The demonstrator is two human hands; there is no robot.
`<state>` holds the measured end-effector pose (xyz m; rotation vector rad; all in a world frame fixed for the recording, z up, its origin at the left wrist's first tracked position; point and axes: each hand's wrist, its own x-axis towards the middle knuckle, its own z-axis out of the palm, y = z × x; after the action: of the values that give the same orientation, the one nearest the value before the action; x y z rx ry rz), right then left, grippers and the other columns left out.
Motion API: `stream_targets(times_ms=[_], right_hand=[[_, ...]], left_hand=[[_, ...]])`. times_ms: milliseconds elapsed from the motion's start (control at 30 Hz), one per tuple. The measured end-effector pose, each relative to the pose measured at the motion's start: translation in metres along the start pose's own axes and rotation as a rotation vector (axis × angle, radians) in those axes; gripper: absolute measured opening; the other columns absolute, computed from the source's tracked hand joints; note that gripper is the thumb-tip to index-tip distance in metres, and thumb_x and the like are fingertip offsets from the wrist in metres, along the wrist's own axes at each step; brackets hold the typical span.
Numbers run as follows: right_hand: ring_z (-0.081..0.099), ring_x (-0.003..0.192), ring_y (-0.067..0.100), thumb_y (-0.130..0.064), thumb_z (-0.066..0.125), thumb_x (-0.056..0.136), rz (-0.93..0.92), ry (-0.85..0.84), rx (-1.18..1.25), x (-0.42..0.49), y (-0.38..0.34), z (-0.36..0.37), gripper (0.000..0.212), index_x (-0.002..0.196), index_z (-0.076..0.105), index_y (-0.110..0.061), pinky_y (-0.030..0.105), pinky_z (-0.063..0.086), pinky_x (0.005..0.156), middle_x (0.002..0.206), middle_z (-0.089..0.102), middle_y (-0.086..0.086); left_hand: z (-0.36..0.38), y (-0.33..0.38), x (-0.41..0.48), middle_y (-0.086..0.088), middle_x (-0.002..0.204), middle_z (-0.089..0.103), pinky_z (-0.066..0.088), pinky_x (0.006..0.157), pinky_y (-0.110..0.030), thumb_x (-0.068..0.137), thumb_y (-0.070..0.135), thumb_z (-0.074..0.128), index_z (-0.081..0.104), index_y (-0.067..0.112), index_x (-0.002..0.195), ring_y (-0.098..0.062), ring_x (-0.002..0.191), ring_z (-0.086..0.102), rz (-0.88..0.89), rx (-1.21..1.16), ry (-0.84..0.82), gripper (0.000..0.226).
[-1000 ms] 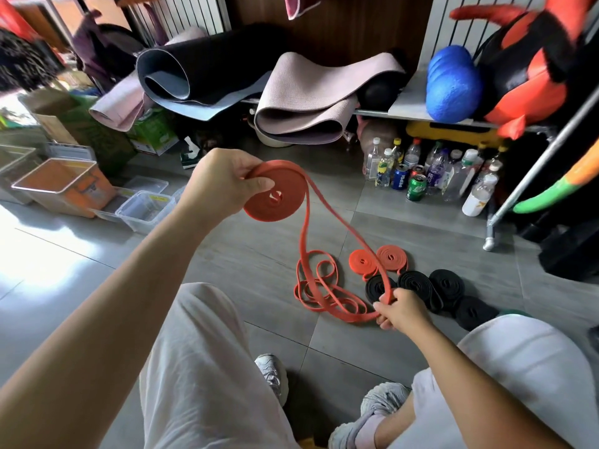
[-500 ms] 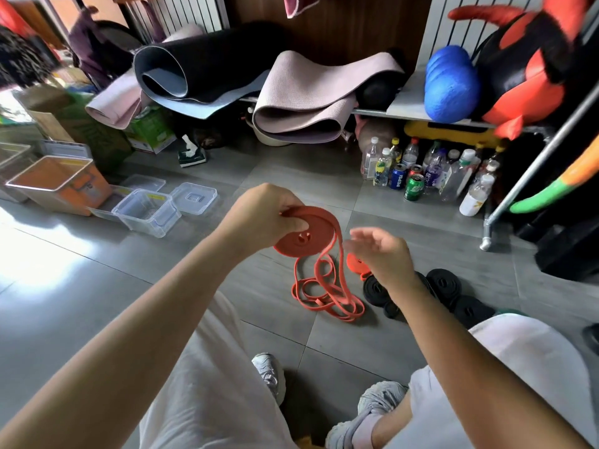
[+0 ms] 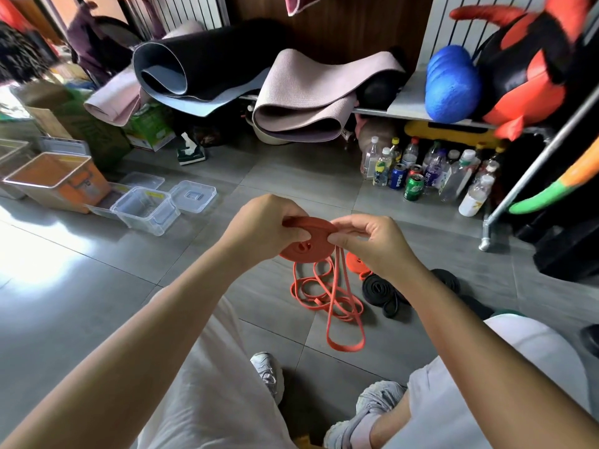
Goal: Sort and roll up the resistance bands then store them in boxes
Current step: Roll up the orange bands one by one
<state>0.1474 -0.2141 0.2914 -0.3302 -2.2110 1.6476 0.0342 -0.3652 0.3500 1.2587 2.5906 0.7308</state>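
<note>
I hold a partly rolled orange resistance band (image 3: 306, 249) in front of me, above the floor. My left hand (image 3: 262, 230) grips the flat coil from the left. My right hand (image 3: 372, 239) pinches its right edge, where the loose strap leaves the roll. The unrolled tail (image 3: 327, 301) hangs down and lies in loops on the grey tiles. Behind my right hand a rolled orange band (image 3: 355, 262) and several rolled black bands (image 3: 381, 288) lie on the floor, partly hidden. An open clear plastic box (image 3: 146, 210) stands at the left with its lid (image 3: 193, 196) beside it.
An orange-tinted bin (image 3: 56, 181) and other clear boxes stand at far left. Rolled yoga mats (image 3: 304, 102) lie on a low shelf ahead. Several bottles and cans (image 3: 418, 176) cluster at the right by a metal rack leg (image 3: 486, 234). My knees and shoes fill the bottom.
My left hand brought the orange roll lower and closer to me. My right hand left the band on the floor, rose, and took hold of the roll's right edge.
</note>
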Motion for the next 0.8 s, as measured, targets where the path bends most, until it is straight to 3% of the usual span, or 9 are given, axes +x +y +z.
stream_targets(times_ms=[67,167,267,367,467,533,600,700,800], right_hand=[[0.069,0.085,0.008,-0.016,0.076,0.076,0.018,0.001,-0.001,-0.003,0.004,0.000,0.023,0.086,0.069,-0.035,0.023,0.054,0.082,0.085,0.072,-0.012],[0.070,0.081,0.007,-0.004,0.074,0.075,0.031,0.009,0.110,-0.008,0.011,-0.001,0.028,0.087,0.069,-0.030,0.022,0.054,0.078,0.080,0.073,-0.015],[0.069,0.077,0.002,0.005,0.069,0.075,0.045,0.051,0.226,-0.012,0.013,-0.001,0.030,0.089,0.068,-0.022,0.014,0.051,0.072,0.075,0.072,-0.017],[0.069,0.076,0.002,0.004,0.069,0.076,0.037,0.052,0.211,-0.014,0.013,-0.005,0.030,0.095,0.068,-0.020,0.014,0.051,0.071,0.083,0.073,-0.009],[0.070,0.076,0.007,-0.001,0.071,0.075,0.052,0.033,0.166,-0.015,0.014,-0.007,0.026,0.092,0.070,-0.021,0.016,0.052,0.069,0.081,0.073,-0.008],[0.070,0.074,0.004,-0.001,0.072,0.075,0.052,0.026,0.153,-0.016,0.012,-0.007,0.027,0.091,0.070,-0.022,0.014,0.051,0.066,0.075,0.072,-0.014],[0.069,0.072,0.002,-0.001,0.073,0.075,0.048,0.020,0.148,-0.015,0.010,-0.007,0.027,0.093,0.070,-0.021,0.012,0.050,0.064,0.077,0.072,-0.012],[0.071,0.072,0.009,-0.003,0.074,0.075,0.068,0.003,0.118,-0.016,0.008,-0.004,0.026,0.090,0.071,-0.024,0.018,0.053,0.064,0.080,0.073,-0.004],[0.072,0.080,0.024,-0.009,0.076,0.075,0.074,-0.007,0.048,-0.019,0.009,-0.001,0.027,0.087,0.072,-0.032,0.032,0.058,0.072,0.083,0.075,-0.001]], left_hand=[[-0.001,-0.003,-0.001,0.002,0.078,0.069,0.053,0.069,-0.032,0.076,0.011,0.073,0.074,0.016,0.090,-0.017,0.072,0.064,-0.028,-0.150,0.000,0.014],[0.000,-0.007,-0.005,0.010,0.060,0.066,0.050,0.057,-0.023,0.075,0.004,0.075,0.070,0.022,0.078,-0.005,0.055,0.058,-0.129,-0.455,0.035,0.018],[0.007,-0.009,-0.012,0.008,0.069,0.068,0.057,0.065,-0.027,0.076,0.001,0.072,0.068,0.021,0.083,-0.010,0.067,0.064,-0.249,-0.755,0.034,0.022],[0.013,-0.011,-0.020,0.003,0.085,0.068,0.057,0.071,-0.035,0.083,0.006,0.066,0.066,0.021,0.093,-0.012,0.079,0.065,-0.212,-0.811,-0.065,0.018],[0.015,-0.012,-0.022,0.012,0.080,0.069,0.058,0.074,-0.042,0.087,0.007,0.062,0.066,0.024,0.092,-0.008,0.080,0.064,-0.188,-0.820,-0.063,0.019],[0.016,-0.012,-0.020,0.006,0.079,0.068,0.056,0.078,-0.048,0.087,0.006,0.063,0.066,0.025,0.086,-0.014,0.079,0.062,-0.202,-0.799,-0.017,0.019],[0.016,-0.011,-0.018,-0.004,0.083,0.067,0.054,0.079,-0.046,0.085,0.011,0.066,0.067,0.026,0.086,-0.021,0.081,0.062,-0.134,-0.604,0.026,0.015],[0.017,-0.007,-0.019,0.006,0.096,0.065,0.049,0.083,-0.033,0.083,0.019,0.068,0.062,0.020,0.109,-0.017,0.093,0.062,0.018,-0.136,0.003,0.026],[0.022,-0.003,-0.020,0.004,0.111,0.066,0.047,0.087,-0.031,0.082,0.018,0.068,0.058,0.021,0.121,-0.019,0.099,0.060,0.097,0.025,0.002,0.040]])
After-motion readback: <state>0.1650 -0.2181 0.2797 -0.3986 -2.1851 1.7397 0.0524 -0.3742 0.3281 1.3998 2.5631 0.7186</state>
